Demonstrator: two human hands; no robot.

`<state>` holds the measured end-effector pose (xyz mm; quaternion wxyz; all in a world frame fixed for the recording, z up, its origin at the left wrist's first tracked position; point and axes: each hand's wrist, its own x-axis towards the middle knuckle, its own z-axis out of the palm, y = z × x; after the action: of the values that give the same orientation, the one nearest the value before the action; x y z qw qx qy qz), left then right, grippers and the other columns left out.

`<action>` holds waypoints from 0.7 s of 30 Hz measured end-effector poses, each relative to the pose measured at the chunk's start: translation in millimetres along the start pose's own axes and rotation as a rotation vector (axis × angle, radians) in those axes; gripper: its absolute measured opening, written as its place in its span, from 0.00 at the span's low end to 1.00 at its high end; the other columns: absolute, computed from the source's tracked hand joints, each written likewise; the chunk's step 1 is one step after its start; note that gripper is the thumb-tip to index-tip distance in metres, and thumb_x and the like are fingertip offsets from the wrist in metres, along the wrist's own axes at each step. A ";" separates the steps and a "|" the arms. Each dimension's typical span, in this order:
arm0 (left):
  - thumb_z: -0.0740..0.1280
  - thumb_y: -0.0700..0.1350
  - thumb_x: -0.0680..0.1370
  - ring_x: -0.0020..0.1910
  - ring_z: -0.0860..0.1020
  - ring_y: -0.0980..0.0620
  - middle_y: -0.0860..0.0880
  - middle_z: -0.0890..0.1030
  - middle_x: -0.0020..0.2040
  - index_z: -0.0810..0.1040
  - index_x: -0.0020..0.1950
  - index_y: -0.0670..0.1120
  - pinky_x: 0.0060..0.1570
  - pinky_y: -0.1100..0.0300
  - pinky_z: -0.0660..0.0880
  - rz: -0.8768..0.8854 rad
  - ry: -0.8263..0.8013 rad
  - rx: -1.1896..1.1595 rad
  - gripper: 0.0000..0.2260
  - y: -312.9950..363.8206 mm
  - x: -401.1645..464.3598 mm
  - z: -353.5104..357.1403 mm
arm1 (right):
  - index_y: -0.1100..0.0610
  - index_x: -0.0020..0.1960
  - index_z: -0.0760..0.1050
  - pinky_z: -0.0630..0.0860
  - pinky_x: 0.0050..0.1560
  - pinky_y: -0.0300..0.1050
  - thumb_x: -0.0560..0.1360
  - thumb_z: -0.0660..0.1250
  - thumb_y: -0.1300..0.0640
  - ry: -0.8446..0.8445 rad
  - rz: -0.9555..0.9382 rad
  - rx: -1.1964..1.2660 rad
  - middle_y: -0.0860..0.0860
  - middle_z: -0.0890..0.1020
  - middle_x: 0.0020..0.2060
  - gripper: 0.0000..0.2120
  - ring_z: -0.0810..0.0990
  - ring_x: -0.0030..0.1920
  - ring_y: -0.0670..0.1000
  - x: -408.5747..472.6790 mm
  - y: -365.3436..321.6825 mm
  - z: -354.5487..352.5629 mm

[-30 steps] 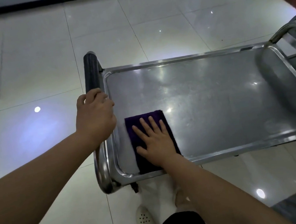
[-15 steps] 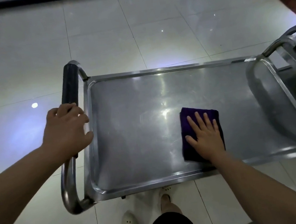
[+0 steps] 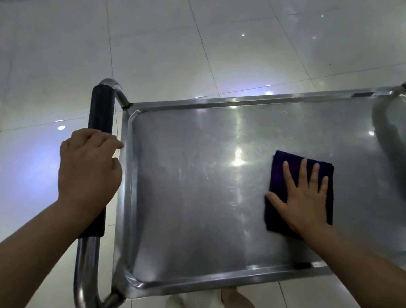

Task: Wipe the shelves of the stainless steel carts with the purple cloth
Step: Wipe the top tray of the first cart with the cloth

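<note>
My right hand [image 3: 303, 198] lies flat, fingers spread, pressing the cloth [image 3: 281, 182] onto the top shelf [image 3: 191, 207], right of the shelf's middle and near its front rim. My left hand [image 3: 88, 174] is curled round the handle [image 3: 100, 110] at the shelf's left end. If that grip slackens, my push could roll the cart away. The cloth is folded, so it may bunch or slide out from under my palm near the raised rim. The shelf's far right end runs out of view; I cannot tell how much remains there.
</note>
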<state>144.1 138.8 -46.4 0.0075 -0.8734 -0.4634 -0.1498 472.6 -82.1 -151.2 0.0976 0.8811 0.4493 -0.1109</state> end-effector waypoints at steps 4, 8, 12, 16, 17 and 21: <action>0.69 0.30 0.68 0.55 0.75 0.38 0.43 0.83 0.49 0.82 0.47 0.39 0.51 0.48 0.67 0.002 0.021 -0.032 0.10 -0.6 2.3 -2.6 | 0.46 0.72 0.25 0.29 0.71 0.62 0.71 0.39 0.27 0.017 -0.180 0.003 0.59 0.34 0.75 0.40 0.30 0.74 0.63 4.5 -71.0 3.0; 0.69 0.31 0.68 0.55 0.75 0.40 0.45 0.83 0.49 0.83 0.46 0.41 0.52 0.51 0.65 -0.033 0.010 -0.054 0.10 -2.5 1.9 -3.1 | 0.46 0.73 0.26 0.29 0.70 0.64 0.73 0.39 0.29 0.061 -0.354 0.026 0.57 0.32 0.74 0.39 0.27 0.73 0.62 -3.9 -144.3 9.6; 0.68 0.32 0.69 0.55 0.75 0.40 0.46 0.83 0.48 0.83 0.44 0.41 0.52 0.53 0.64 -0.042 0.028 -0.072 0.08 -6.3 1.6 -2.3 | 0.47 0.77 0.35 0.32 0.71 0.65 0.74 0.43 0.30 0.084 -0.505 0.072 0.58 0.38 0.76 0.38 0.33 0.75 0.63 -19.0 -204.1 14.1; 0.67 0.32 0.69 0.55 0.76 0.40 0.45 0.83 0.48 0.83 0.43 0.41 0.51 0.52 0.65 -0.024 0.030 -0.065 0.08 -10.0 1.8 -2.4 | 0.49 0.77 0.36 0.32 0.71 0.67 0.74 0.41 0.29 0.073 -0.688 0.049 0.59 0.41 0.77 0.39 0.34 0.75 0.64 -33.3 -258.2 15.1; 0.67 0.32 0.69 0.55 0.75 0.40 0.45 0.83 0.48 0.83 0.43 0.41 0.51 0.51 0.67 -0.027 0.020 -0.054 0.08 -10.8 1.5 -2.1 | 0.49 0.76 0.33 0.32 0.70 0.67 0.73 0.40 0.29 0.063 -0.721 0.026 0.59 0.41 0.77 0.39 0.33 0.75 0.64 -35.6 -267.6 14.9; 0.66 0.32 0.70 0.57 0.75 0.40 0.45 0.83 0.50 0.83 0.43 0.41 0.51 0.49 0.68 -0.038 -0.017 -0.017 0.08 -13.5 0.5 -3.3 | 0.49 0.75 0.30 0.32 0.71 0.65 0.75 0.41 0.31 0.035 -0.800 0.000 0.57 0.40 0.77 0.37 0.33 0.75 0.62 -31.7 -275.4 11.9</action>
<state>132.6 146.3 -44.8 -0.0068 -0.8656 -0.4787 -0.1466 229.2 49.2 -173.5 0.0391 0.6382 0.7586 -0.1252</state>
